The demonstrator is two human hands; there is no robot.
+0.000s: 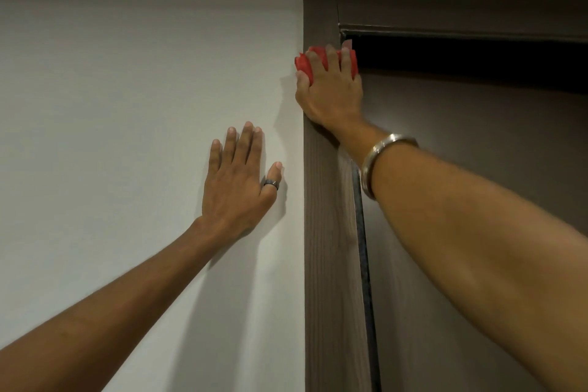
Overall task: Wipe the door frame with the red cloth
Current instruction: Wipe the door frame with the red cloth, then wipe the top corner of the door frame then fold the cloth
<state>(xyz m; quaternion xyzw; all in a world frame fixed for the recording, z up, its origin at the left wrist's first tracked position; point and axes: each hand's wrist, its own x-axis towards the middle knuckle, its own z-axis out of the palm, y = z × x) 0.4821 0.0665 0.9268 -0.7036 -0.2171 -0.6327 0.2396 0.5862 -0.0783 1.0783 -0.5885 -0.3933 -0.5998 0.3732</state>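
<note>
Red cloth (318,62) bunched under right hand (331,95), fingers curled over it, pressed on dark brown door frame (327,232) near its top corner. Left hand (237,181) flat and open, palm on white wall (127,105) beside frame, holding nothing.

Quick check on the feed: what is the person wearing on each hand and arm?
Both forearms are bare, with no sleeves or gloves in view. The left hand wears a dark grey ring on the thumb. The right hand has no rings that show; its wrist carries a plain silver metal bangle. No watch or other markings are visible.
</note>
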